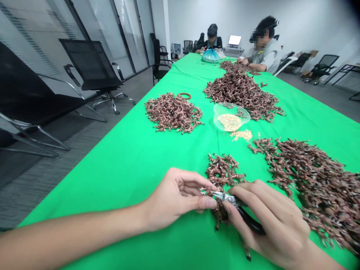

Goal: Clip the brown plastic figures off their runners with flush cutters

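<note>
My left hand (180, 197) pinches a small brown piece between thumb and fingers, close to the tip of a pair of pliers (225, 197). My right hand (270, 221) is wrapped round the pliers' black handles (251, 223), with the metal jaws pointing left at the piece. Both hands rest low over the green tablecloth (135, 161). A small pile of brown pieces (223, 170) lies just beyond my fingers, and a few more lie under them.
A big brown pile (312, 176) lies to the right, another (173, 112) at the left, a third (243, 93) farther back. A clear bowl of pale beads (230, 117) stands mid-table, with spilled beads (242, 135) beside it. Two people sit at the far end. Black chairs (92, 71) line the left side.
</note>
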The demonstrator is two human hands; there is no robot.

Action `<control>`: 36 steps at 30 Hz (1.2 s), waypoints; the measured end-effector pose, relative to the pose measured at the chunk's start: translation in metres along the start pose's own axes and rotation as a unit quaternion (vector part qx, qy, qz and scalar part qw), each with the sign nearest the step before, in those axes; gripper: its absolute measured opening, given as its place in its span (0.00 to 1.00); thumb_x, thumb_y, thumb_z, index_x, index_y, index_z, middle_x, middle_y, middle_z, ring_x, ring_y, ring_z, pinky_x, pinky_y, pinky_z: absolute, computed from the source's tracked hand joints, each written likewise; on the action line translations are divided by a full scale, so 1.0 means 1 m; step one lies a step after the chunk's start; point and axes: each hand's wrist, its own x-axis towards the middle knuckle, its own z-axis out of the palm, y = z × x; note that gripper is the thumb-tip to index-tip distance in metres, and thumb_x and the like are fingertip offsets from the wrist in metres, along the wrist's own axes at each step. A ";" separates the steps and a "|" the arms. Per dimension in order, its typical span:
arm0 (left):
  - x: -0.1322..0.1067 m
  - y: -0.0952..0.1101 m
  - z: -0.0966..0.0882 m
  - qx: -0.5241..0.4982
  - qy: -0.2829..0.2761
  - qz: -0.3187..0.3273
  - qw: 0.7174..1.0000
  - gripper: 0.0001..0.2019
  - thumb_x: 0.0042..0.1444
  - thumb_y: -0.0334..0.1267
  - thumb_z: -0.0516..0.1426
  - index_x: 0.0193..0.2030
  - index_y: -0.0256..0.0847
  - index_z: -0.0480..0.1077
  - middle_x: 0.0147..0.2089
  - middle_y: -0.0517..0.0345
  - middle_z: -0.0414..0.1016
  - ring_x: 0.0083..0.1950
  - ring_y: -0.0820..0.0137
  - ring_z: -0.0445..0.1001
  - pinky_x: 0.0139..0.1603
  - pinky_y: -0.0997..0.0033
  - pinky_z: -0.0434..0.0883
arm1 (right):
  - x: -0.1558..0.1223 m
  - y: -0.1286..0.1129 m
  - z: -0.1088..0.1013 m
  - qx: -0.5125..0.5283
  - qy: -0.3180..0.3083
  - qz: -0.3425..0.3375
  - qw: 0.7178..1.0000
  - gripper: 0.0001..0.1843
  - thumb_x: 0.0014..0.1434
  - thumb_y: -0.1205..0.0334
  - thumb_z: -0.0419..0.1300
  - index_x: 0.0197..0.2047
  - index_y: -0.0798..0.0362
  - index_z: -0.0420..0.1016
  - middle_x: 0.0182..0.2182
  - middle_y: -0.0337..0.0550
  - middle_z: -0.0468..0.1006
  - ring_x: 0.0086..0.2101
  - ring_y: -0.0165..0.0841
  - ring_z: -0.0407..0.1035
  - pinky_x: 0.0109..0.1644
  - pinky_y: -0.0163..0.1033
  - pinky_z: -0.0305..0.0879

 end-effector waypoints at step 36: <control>0.030 0.044 -0.051 0.390 0.248 0.303 0.834 0.06 0.59 0.39 0.64 0.42 0.42 0.80 0.42 0.54 0.81 0.44 0.66 0.76 0.51 0.63 0.70 | 0.008 0.019 -0.002 0.132 0.004 0.201 0.971 0.04 0.61 0.62 0.63 0.37 0.53 0.77 0.28 0.37 0.79 0.26 0.26 0.71 0.29 0.32 0.67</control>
